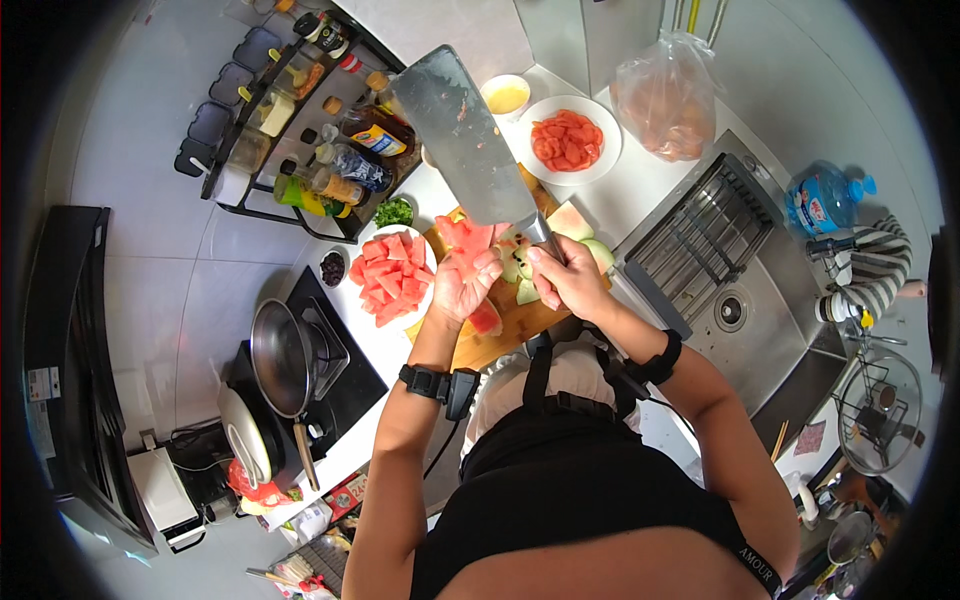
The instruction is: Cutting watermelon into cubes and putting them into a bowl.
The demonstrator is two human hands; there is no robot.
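My right hand (574,279) is closed around the handle of a broad cleaver (469,139), whose blade is raised up and to the left above the counter. Bits of red flesh cling to the steel. Palm up, my left hand (466,291) cups cut red watermelon flesh (466,241). Beneath both hands lies a wooden cutting board (517,324), partly hidden by them. A red watermelon piece (486,318) and pale green rinds (527,291) rest on it. Just left of my left hand, a white plate is heaped with watermelon chunks (391,276).
Behind the board stand a plate of sliced tomatoes (567,141) and a bowl of yellow liquid (505,96). A bottle rack (300,150) is at left, above a frying pan (282,358) on the cooktop. The steel sink (757,330) lies right. Chopped greens (394,212) sit near the rack.
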